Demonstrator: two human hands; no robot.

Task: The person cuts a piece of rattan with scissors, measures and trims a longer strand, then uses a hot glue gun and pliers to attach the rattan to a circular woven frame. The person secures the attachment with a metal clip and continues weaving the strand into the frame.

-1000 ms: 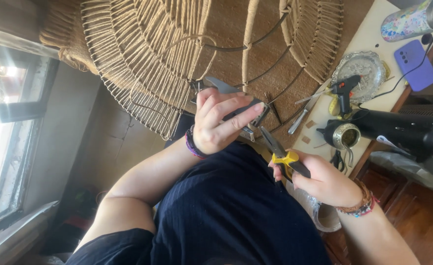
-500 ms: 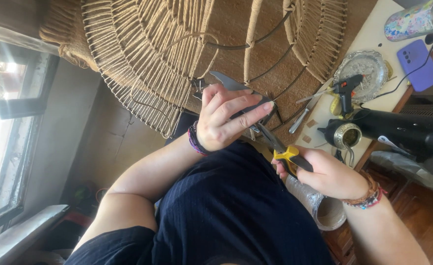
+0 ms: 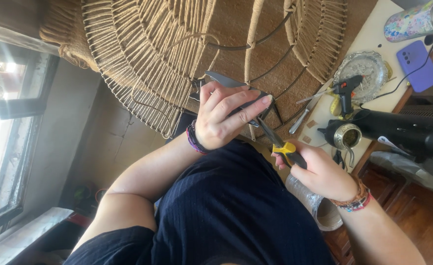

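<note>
gripping a dark flat strip at the edge of the woven rattan frame, the left hand has its fingers wrapped over the strip and pressed down on it, thumb hidden underneath, a beaded purple bracelet on the wrist. left of those fingers the frame's cord wrapping fans out in tight rows toward a bright window; above them the bare metal ribs and a cord-wrapped spoke run up out of view.

just right of the left fingertips sit the dark jaws of the pliers, their tip touching or very near the strip and frame rim under the fingers — i cannot tell whether the jaws bite on anything. the right hand is clenched around the yellow and black handles, fingers curled tight, a braided red and brown bracelet on the wrist. below that hand lies a silvery roll, partly hidden.

further right of the right-hand fingers, on a pale table, lie a metal tool, a black glue gun resting against a silver ornate dish, a round metal cup — and beyond these a purple phone, a patterned tumbler and a long black device.
</note>
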